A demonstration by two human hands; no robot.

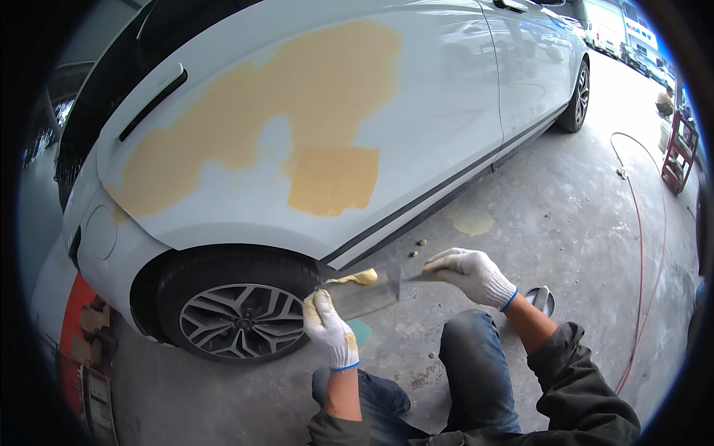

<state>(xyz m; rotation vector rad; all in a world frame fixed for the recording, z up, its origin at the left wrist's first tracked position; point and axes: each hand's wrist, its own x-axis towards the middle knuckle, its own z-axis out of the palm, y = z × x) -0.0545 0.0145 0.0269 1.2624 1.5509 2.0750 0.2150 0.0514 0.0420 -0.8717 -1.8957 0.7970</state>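
My left hand (327,327), in a white glove stained with putty, is closed on the edge of a flat greyish putty board (370,297). A lump of pale yellow putty (363,277) lies along the board's far edge. My right hand (474,275), gloved too, grips a putty scraper (421,277), whose blade is close to the board's right end; whether they touch I cannot tell. Beyond both hands stands a white car (439,111), with a large yellow filler patch (320,74) and a squarer, darker patch (335,182) low on its side panel.
The car's wheel (242,320) stands just left of my left hand. Small putty crumbs (422,242) dot the concrete floor. A round dish (541,299) sits beside my right forearm. A red hose (638,297) runs along the right, near a red rack (680,152). Cardboard boxes (93,320) are at far left.
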